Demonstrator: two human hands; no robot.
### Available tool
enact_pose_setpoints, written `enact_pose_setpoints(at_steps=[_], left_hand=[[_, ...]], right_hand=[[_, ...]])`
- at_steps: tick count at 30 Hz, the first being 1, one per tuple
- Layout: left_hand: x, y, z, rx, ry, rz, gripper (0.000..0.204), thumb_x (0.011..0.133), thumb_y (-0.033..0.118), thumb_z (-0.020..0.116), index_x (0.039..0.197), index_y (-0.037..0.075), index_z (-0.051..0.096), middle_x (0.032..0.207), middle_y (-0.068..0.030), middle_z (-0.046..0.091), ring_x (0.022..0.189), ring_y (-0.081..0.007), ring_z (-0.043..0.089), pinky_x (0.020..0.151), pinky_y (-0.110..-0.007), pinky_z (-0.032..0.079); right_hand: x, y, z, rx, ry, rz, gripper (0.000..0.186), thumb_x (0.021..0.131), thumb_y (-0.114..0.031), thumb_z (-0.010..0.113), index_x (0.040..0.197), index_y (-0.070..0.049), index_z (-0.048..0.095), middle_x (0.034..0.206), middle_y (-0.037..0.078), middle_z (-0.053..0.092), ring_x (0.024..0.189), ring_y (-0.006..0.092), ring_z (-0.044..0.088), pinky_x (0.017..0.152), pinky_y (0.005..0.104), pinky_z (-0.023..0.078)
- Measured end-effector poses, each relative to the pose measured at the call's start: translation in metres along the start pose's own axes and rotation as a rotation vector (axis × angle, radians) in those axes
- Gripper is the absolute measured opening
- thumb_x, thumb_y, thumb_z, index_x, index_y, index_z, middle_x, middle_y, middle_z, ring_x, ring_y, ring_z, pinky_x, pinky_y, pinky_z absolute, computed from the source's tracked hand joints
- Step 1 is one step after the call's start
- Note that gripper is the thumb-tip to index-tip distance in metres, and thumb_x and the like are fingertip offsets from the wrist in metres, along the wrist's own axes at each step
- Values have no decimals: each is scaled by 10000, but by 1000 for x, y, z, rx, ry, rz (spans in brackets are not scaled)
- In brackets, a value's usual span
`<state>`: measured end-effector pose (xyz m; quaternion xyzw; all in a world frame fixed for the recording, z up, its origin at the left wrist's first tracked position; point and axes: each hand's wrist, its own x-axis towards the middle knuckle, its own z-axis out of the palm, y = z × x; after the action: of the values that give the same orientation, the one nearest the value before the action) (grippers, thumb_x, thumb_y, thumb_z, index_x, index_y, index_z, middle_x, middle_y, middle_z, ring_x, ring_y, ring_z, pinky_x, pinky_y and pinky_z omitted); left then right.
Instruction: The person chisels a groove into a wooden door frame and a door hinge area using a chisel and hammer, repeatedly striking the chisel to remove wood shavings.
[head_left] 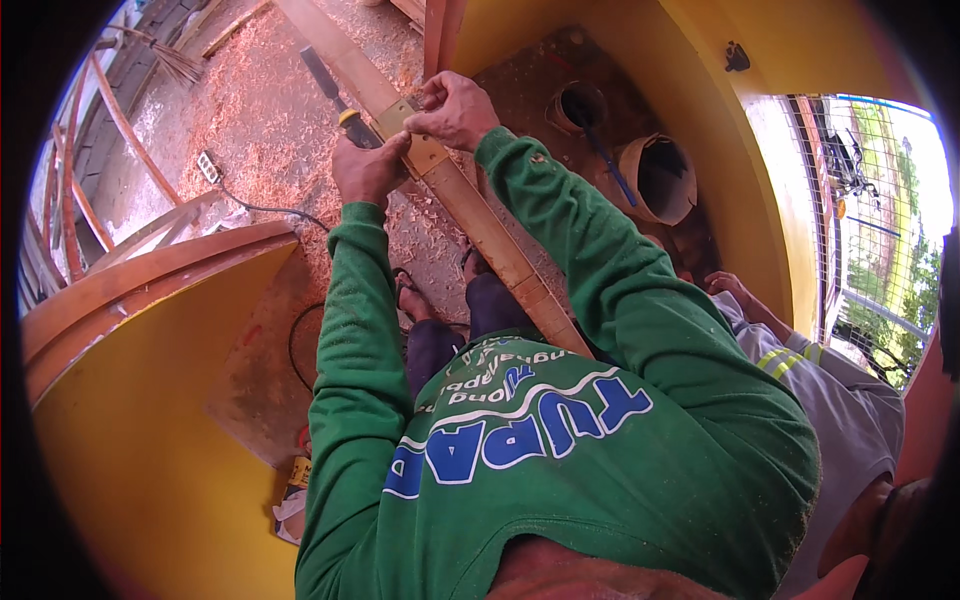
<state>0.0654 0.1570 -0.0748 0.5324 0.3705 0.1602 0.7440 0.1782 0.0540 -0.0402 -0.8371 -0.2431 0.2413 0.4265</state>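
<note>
A long wooden beam [480,213] runs slantwise from the top of the view down toward my body. On it lies a brass-coloured hinge [428,155], its leaves marked with small holes. My left hand [366,170] is closed round the black-and-yellow handle of a chisel [323,75], whose blade points away to the upper left. The left thumb rests at the hinge's edge. Across the beam, my right hand [457,112] has its fingers curled and pinched together against the hinge. Whatever sits between those fingertips is too small to make out.
Wood shavings [262,130] cover the floor beyond the beam. A power strip [208,167] with a cable lies at the left, near curved yellow panels [150,440]. Two buckets [655,180] stand at the right. Close on my right is another person's hand [730,287].
</note>
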Motion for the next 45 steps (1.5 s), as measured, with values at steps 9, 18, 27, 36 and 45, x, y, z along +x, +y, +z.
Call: enact_pose_setpoints(at_steps=[9,18,27,36,45], left_hand=[[-4,-1,-4,162,62,-13,323,651,57,727,898,-23,535,799,-118,620,632,-177,622,490,-278,526],[-21,24,7,165,59,-28,291,690,75,705,918,-30,556,795,-103,615,597,-164,614,486,-251,523],[-21,24,7,67,50,-43,252,677,97,719,856,-12,579,729,-81,617,567,-141,606,452,-233,501],[-17,33,4,32,-5,-123,215,674,65,706,841,-22,602,744,-96,624,582,-182,619,453,-270,518],[-5,27,2,102,42,-184,229,666,70,710,832,-37,594,738,-105,625,584,-191,620,448,-280,520]], right_hand=[[-27,3,17,-50,28,-107,377,684,-244,673,973,-8,612,941,139,626,835,233,617,753,303,486],[-40,18,27,92,179,-266,255,801,-141,523,994,0,610,1014,133,596,975,275,554,864,322,435],[-44,11,26,-103,230,-304,240,799,-112,536,1002,-9,610,1018,141,594,938,271,579,840,313,450],[-32,10,27,-102,141,-156,286,795,-216,533,1024,-66,615,993,148,604,921,277,588,822,319,461],[-22,17,26,43,-27,-62,330,799,-266,517,1074,-104,597,1043,159,584,948,302,572,850,338,444]])
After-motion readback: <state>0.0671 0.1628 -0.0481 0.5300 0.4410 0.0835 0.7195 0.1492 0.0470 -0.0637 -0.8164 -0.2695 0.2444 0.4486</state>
